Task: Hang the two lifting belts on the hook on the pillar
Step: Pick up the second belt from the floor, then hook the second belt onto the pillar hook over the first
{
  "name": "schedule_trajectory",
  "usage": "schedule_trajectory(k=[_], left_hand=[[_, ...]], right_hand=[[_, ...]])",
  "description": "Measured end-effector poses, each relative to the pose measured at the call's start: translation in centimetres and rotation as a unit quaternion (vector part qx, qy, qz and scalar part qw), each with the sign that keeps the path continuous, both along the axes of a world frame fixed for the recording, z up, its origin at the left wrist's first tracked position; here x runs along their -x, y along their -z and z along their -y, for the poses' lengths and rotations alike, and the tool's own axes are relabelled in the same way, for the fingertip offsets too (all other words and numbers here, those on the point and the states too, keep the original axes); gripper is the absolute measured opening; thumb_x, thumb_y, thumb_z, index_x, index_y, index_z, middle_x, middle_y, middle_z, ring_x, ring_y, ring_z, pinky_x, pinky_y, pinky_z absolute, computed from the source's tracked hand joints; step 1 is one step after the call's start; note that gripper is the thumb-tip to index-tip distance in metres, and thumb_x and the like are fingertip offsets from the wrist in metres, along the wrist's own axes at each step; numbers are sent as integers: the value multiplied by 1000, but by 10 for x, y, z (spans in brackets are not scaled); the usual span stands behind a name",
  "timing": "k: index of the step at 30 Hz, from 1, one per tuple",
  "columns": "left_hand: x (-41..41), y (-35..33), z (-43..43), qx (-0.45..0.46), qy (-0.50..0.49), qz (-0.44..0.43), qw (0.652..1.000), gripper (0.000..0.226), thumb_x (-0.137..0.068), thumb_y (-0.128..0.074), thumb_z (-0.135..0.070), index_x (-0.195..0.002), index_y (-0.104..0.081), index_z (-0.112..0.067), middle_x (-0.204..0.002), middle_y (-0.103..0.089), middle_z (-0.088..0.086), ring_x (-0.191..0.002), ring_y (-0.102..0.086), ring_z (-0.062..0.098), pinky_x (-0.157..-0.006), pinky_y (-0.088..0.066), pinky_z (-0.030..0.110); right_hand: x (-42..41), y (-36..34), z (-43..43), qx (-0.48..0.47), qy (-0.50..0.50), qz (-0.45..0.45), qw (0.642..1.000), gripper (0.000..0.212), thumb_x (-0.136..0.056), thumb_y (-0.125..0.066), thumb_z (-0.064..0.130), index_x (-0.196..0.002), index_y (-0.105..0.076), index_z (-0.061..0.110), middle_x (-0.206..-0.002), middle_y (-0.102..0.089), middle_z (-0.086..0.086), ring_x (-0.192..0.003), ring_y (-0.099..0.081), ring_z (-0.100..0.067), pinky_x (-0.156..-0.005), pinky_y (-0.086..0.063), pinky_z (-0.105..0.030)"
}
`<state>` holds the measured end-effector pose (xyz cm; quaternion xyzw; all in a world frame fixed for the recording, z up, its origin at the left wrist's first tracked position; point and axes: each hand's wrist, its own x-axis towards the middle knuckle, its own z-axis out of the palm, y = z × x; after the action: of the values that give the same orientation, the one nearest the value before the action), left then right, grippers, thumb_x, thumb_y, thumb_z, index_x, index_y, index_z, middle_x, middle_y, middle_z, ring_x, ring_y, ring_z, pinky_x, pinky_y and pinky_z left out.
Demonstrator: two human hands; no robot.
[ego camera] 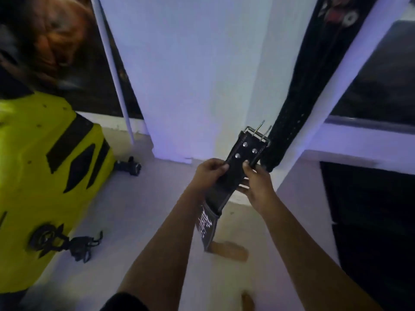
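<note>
Second black leather lifting belt point(241, 158) pinched at steel buckle end by left hand point(210, 173) and right hand point(256, 182), low beside white pillar point(202, 75); first black belt point(298, 104) hanging; hook unseen; risk: prongs snagging, tail swinging.

The belt point(241, 158) you hold looks like thick black leather, a bit shiny, with pale stitching along its edges. Its round rivets point(245, 144) and the two-pin buckle point(258, 133) are bright shiny metal. White letters are printed on its lower part. The other belt point(298, 102), hanging on the pillar point(190, 70), is black and dull, with a rough, fuzzy look. The pillar is painted white, smooth and matt. The big yellow thing point(38, 167) on your left looks like hard, smooth plastic with a soft shine.
</note>
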<state>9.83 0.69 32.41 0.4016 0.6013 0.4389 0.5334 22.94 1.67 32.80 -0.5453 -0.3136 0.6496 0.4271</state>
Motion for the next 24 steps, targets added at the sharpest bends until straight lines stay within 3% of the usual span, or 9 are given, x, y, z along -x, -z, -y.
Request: schedule_trajectory(k=[3,5,7,9,13,16,19,24], left_hand=[[-35,-75,-18,-57,16,32,998,4,-85,-63,-9,-85,-66,-9,-72,-65,1,-63,-62,9,-62,-49,22],[-59,-121,-33,-95,33,36,994,15,-87,-62,-14,-99,-67,-8,-78,-67,0,-62,-64,3,-57,-51,18],[-81,-162,-48,-126,56,30,990,23,-87,-62,-21,-106,-65,-9,-86,-65,4,-71,-62,11,-62,-51,23],[-104,-193,-62,-152,67,34,986,24,-87,-63,-23,-107,-63,-9,-91,-61,7,-76,-56,19,-64,-50,27],[-147,-239,-87,-207,71,53,974,18,-88,-61,-20,-103,-61,-10,-87,-61,5,-74,-56,20,-62,-51,27],[-172,-270,-100,-243,65,59,966,24,-89,-60,-18,-111,-62,-7,-85,-65,1,-70,-62,11,-56,-52,22],[-191,-300,-109,-278,60,84,955,12,-91,-56,-12,-100,-63,-11,-69,-69,-9,-58,-64,0,-51,-50,17],[-215,-338,-122,-326,24,103,940,28,-88,-61,-16,-113,-60,-3,-94,-65,7,-77,-63,14,-68,-52,28]], right_hand=[[-38,-77,-14,-58,13,-8,998,13,-96,-50,19,-103,-59,13,-91,-65,-9,-76,-63,-26,-73,-55,-42],[-63,-122,-26,-105,14,8,994,9,-96,-52,18,-92,-60,16,-90,-65,-8,-74,-63,-24,-71,-54,-40],[-86,-163,-38,-154,17,34,987,8,-95,-53,19,-96,-61,16,-94,-65,-8,-77,-63,-23,-69,-54,-35],[-110,-199,-51,-194,25,57,979,15,-95,-54,19,-106,-61,14,-99,-65,-8,-84,-63,-24,-70,-53,-34],[-155,-250,-76,-238,21,70,969,17,-95,-54,20,-109,-62,15,-103,-65,-8,-88,-63,-24,-64,-53,-33],[-180,-278,-91,-267,21,62,961,22,-94,-55,22,-111,-64,13,-104,-67,-7,-94,-65,-27,-71,-56,-37],[-195,-307,-103,-299,30,52,953,17,-92,-58,22,-106,-63,14,-98,-68,-4,-90,-65,-25,-69,-55,-36],[-203,-353,-117,-329,51,42,942,18,-93,-56,28,-108,-57,18,-100,-65,-5,-91,-63,-26,-80,-55,-45]])
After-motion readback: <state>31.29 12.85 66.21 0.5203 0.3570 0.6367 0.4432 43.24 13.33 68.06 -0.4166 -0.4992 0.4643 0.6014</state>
